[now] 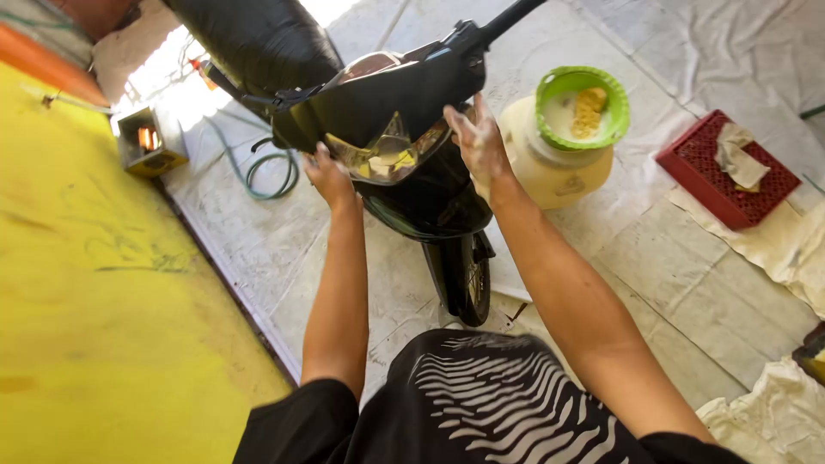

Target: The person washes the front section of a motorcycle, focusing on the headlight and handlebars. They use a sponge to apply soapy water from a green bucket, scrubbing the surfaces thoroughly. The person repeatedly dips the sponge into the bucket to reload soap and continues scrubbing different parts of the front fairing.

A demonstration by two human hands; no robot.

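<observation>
My black scooter (430, 189) stands on the pale tiled floor (670, 283), with a cream jug (550, 167) and red crate (726, 167) right, green hose (271, 172) far left.

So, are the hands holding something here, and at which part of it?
Both hands rest on the black motorbike's front headlight cover: left hand at one lower edge, right hand at the other. A true grip cannot be told.

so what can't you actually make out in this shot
- Head view: the motorbike rear and seat end are cut off by the top edge.
- Left hand: its fingertips are hidden behind the headlight cowl, so its grip is unclear.
- Right hand: motion-blurred and pale with foam or dust; which cannot be told.
- Green bowl: the yellow lump inside is too small to identify.
- Red crate: contents are covered by a crumpled cloth.
</observation>
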